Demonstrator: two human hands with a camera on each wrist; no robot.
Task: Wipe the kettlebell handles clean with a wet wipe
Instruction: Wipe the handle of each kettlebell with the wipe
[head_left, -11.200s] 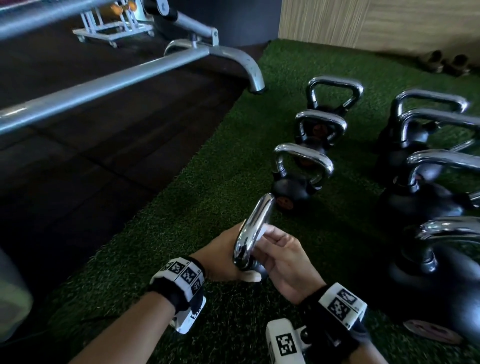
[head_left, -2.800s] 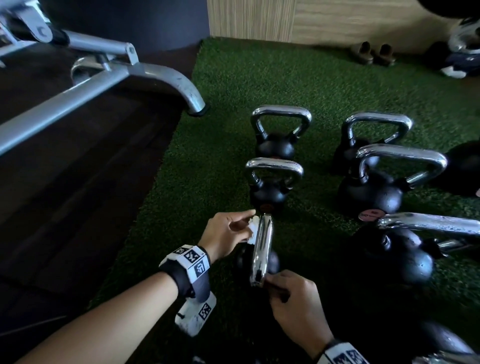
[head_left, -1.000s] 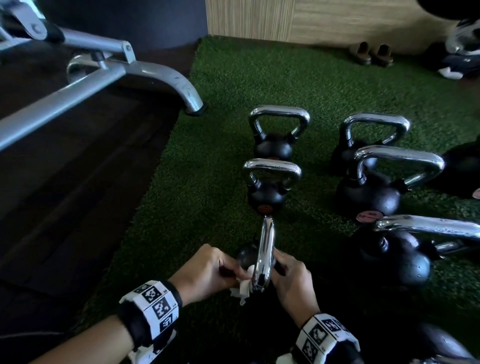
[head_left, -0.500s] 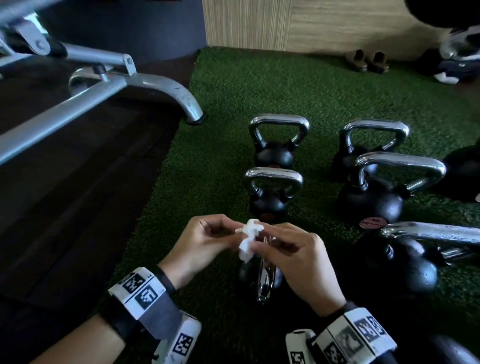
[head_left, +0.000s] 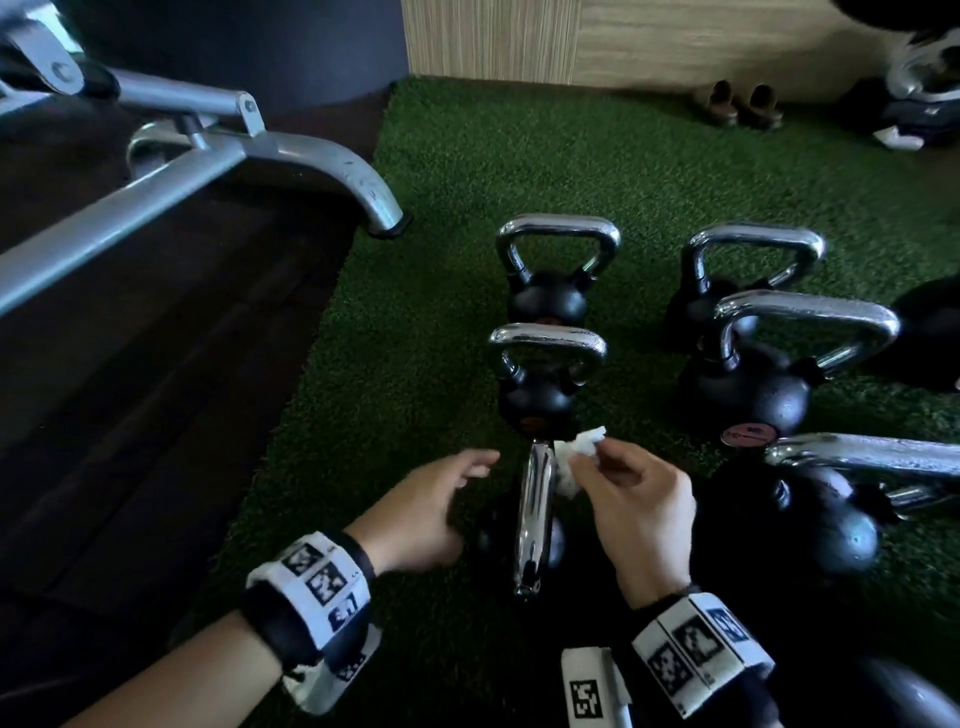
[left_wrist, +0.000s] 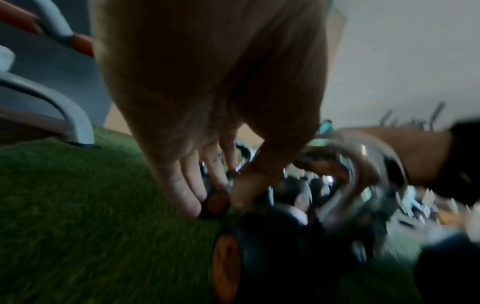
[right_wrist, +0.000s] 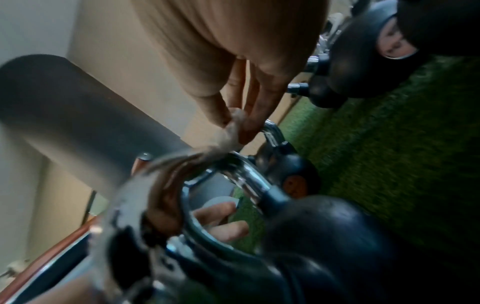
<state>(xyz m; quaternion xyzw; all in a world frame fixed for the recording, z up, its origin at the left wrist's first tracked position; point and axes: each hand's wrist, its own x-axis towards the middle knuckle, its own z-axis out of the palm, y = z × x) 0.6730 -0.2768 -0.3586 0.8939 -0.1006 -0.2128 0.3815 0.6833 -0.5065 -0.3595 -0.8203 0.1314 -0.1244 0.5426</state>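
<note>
The wet wipe (head_left: 574, 462) was a small, crumpled white wad, soft and limp, and it looked light enough to be steered by two fingertips alone; being damp, it would probably cling to metal rather than slide off it. The right hand (head_left: 631, 512) pinched it between thumb and forefinger at its upper end, the other fingers loosely curled, and the wad hung down just beside the right flank of the nearest kettlebell handle (head_left: 535, 519), touching it or close to touching near the handle's far end. That handle was a polished chrome loop, seen edge-on from above, stiff and likely slippery under a wet cloth, so wrapping the wipe around the bar and gripping through it would probably serve better than dabbing. The black ball beneath it was surely heavy, and sat on the green turf (head_left: 415, 364) without needing support. The left hand (head_left: 423, 512) hovered just left of the same handle, fingers relaxed and slightly spread, holding nothing; the left wrist view, though blurred, showed the fingers straight. Beyond the handle stood two more kettlebells in a line (head_left: 545, 364), with larger ones (head_left: 753, 374) off to its right, their handles not yet reached by either hand.
</note>
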